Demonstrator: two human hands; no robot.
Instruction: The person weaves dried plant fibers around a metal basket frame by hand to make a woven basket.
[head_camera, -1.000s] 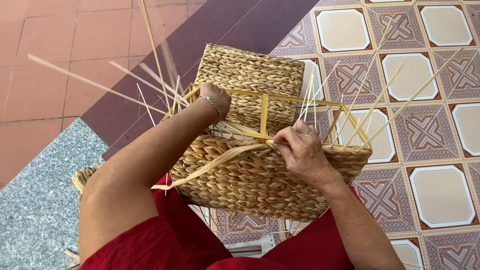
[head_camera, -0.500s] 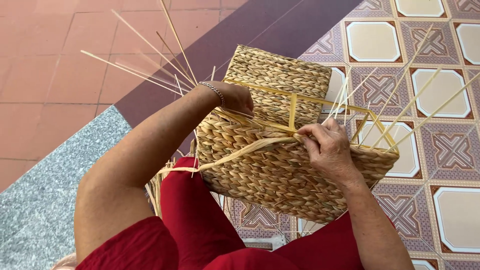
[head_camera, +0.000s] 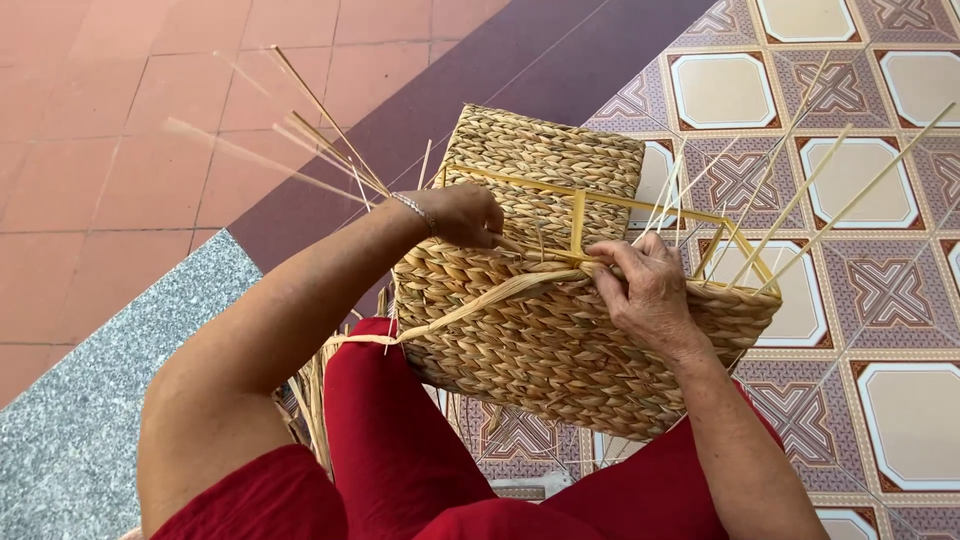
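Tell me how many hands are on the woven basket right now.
2. The left hand rests on the top rim of the basket near its left corner; the right hand grips the rim at the middle, pinching a flat straw strand.

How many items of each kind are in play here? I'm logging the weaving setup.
Woven basket: 1
Yellow frame on the basket's rim: 1
Flat fibre strand across the basket's side: 1
Bracelet on the left wrist: 1
Hands, left hand and right hand: 2
Total: 6
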